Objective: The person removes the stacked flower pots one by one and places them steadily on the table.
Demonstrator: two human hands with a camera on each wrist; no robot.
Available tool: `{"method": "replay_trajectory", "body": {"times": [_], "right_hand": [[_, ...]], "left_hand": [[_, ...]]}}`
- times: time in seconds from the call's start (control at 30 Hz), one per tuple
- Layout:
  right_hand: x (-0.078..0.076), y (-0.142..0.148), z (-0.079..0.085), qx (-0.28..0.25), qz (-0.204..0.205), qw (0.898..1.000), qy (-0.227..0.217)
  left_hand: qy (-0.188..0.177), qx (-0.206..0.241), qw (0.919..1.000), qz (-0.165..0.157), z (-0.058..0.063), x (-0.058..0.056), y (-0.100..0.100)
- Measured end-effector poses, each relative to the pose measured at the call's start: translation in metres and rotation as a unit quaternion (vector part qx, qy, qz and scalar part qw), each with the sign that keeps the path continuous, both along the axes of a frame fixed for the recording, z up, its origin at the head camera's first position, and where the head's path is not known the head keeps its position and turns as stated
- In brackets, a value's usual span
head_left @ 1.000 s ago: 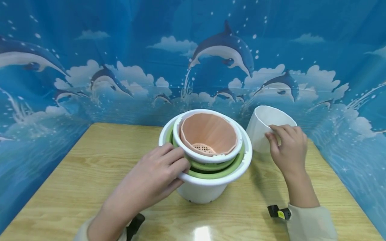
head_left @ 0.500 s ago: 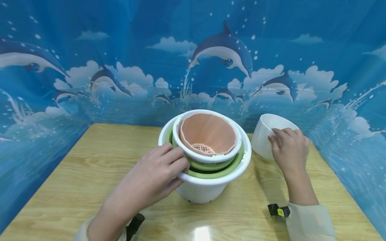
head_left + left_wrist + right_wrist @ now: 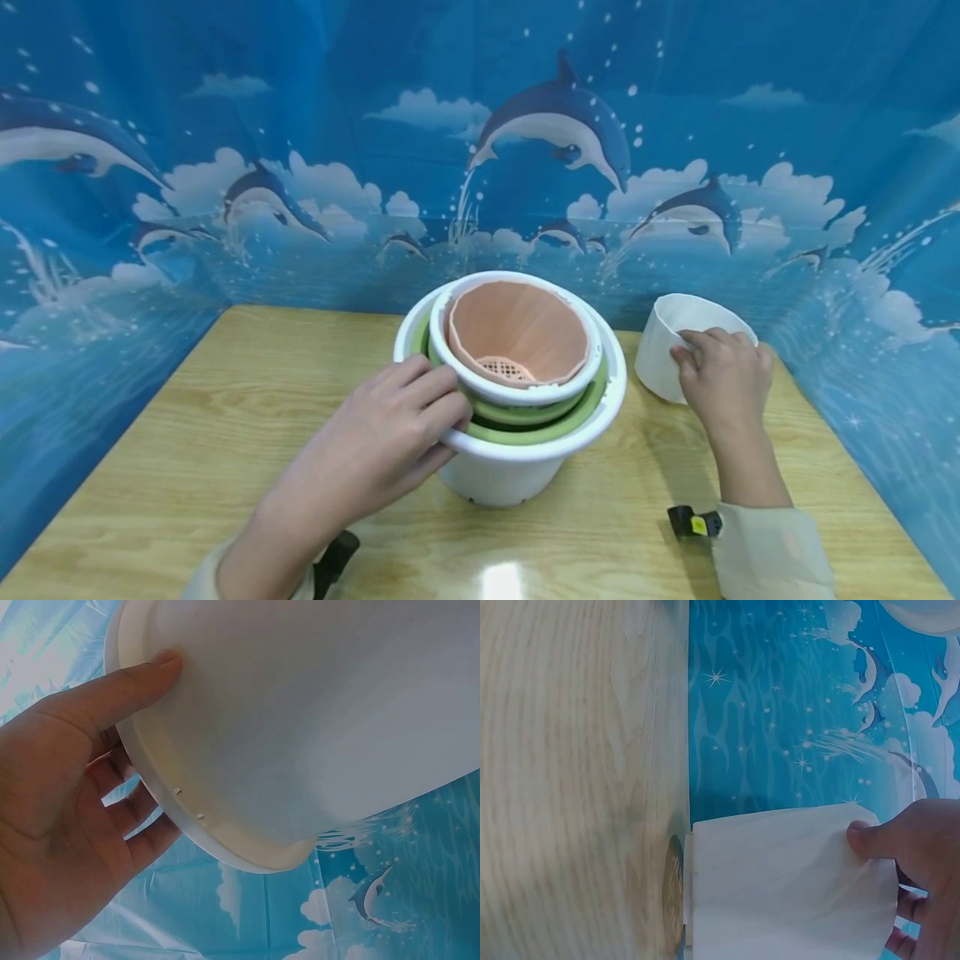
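Observation:
A nested stack of flower pots stands mid-table: a large white pot (image 3: 501, 479) outside, green pots (image 3: 551, 431) within it, then a smaller white pot (image 3: 592, 367) and a terracotta-coloured pot (image 3: 517, 321) with a grid bottom. My left hand (image 3: 397, 425) grips the large white pot's rim on its left side; in the left wrist view the thumb (image 3: 154, 679) presses the outer wall, the fingers behind the rim. On the right, my right hand (image 3: 726, 379) pinches the near rim of a separate white pot (image 3: 660, 358). That pot's base is at or close to the table; contact is unclear.
The wooden table (image 3: 247, 400) reaches back to a blue dolphin-print curtain (image 3: 337, 208), which also borders both sides. The separate white pot is close to the back right corner. A black wrist-camera mount (image 3: 693, 522) is strapped near the right sleeve.
My right hand has lowered the separate white pot and shifted it slightly right, and the pot is more upright. The left hand and the stack have stayed in place.

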State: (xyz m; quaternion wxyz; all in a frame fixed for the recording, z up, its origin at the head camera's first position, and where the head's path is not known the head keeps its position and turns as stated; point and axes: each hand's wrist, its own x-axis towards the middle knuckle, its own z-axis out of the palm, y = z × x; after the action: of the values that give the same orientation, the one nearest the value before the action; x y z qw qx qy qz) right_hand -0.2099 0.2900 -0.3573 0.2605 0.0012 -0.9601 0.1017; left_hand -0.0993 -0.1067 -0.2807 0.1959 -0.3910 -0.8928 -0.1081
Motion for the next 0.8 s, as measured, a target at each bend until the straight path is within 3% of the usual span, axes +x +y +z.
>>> {"method": "replay_trajectory", "body": {"times": [0.3, 0.8], "right_hand": [[-0.0015, 0.0021, 0.0006, -0.009, -0.016, 0.998, -0.052], [0.0001, 0.0012, 0.0017, -0.015, -0.029, 0.997, -0.068]], "left_hand": [[-0.004, -0.006, 1.0000, 0.003, 0.0006, 0.0004, -0.0001], [-0.009, -0.012, 0.9998, 0.013, 0.0014, 0.0017, 0.0006]]}}
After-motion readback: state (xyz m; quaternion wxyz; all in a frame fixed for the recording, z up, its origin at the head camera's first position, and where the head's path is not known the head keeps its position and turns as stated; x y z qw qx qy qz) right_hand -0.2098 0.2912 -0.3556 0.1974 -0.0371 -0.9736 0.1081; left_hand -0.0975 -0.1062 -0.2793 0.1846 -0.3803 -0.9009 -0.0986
